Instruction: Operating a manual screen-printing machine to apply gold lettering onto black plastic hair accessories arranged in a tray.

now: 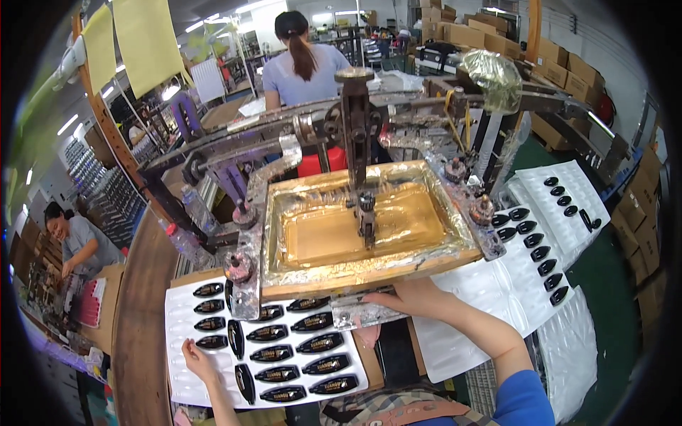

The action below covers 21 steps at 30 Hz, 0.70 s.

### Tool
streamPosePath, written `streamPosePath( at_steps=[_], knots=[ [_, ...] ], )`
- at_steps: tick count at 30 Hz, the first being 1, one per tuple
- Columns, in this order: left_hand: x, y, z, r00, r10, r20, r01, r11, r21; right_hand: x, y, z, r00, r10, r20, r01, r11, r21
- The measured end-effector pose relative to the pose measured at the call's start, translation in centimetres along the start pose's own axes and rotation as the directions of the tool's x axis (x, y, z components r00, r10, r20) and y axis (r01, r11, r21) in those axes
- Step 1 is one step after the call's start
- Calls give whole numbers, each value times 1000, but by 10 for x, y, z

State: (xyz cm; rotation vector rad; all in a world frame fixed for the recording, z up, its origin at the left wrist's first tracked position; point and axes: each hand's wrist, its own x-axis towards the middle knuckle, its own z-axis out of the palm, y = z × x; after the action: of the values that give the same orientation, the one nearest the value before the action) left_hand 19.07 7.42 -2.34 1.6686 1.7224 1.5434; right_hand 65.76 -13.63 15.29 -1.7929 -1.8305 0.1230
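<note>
Gold-inked screen frame (369, 277) overhangs black pieces (271, 353), left hand (199, 361) half-open beside one, right hand (415, 299) at metal plate (347, 312), grip unclear.

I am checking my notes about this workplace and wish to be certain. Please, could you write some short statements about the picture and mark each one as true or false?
1. The left hand is close to a black piece on the left white sheet. True.
2. The right hand is on the red stool. False: it is at the metal plate below the near edge of the frame.
3. The inside of the frame is gold-coloured. True.
4. All black pieces on the left white sheet are unmarked. False: many carry gold markings.
5. The person behind the frame faces the camera. False: this person's back is turned.
</note>
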Motion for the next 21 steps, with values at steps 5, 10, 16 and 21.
streamPosePath(
  at_steps=[5, 10, 16, 21],
  knots=[
    [2, -7, 3, 999, -28, -34, 31, 996, 86, 6, 5, 1, 998, 34, 43, -37, 997, 68],
    [3, -9, 6, 998, -57, -19, 59, 994, 96, -7, 3, 9, 936, -227, -271, 221, 974, -50],
    [-1, -9, 5, 1000, -21, -22, 24, 990, 142, -33, -86, -30, 689, -670, -275, 717, 575, 394],
    [-3, -12, -1, 999, -7, -31, 12, 987, 162, -22, -127, -72, 639, -645, -419, 757, 433, 489]
  ],
)
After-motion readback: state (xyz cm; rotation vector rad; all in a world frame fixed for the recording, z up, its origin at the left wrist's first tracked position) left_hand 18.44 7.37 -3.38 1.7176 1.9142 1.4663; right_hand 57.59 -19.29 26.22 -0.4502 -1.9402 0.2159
